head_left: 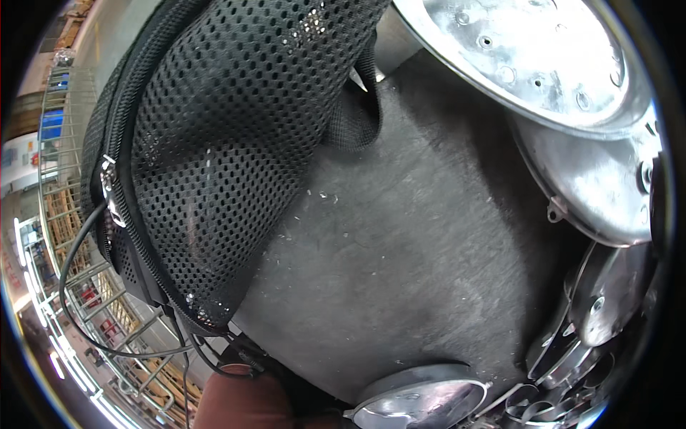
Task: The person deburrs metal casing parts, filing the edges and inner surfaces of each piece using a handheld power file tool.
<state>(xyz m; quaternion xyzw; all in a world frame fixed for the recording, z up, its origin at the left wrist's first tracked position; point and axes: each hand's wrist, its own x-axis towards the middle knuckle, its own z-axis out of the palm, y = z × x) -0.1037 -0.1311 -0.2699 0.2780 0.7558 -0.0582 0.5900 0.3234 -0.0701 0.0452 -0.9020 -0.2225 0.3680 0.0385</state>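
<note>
Neither of my hands shows in the head view. A black mesh bag (236, 121) fills the upper left, close to the camera. A zipper (111, 189) with a metal pull runs down its left edge. From the bag's right side hangs a black strap loop (364, 118). A thin dark cable (68, 286) curves out beside the zipper and back below the bag. At the lower edge there is a rounded reddish-brown surface (246, 400); whether it is clothing or something else I cannot tell.
Shiny round metal pieces lie on the dark grey surface (400, 257): a large pan-like one (529, 64), a lid-like one (593, 179) and a shallow round one (421, 404). Several smaller metal parts (557, 407) crowd the lower right. A wire rack (61, 157) stands left.
</note>
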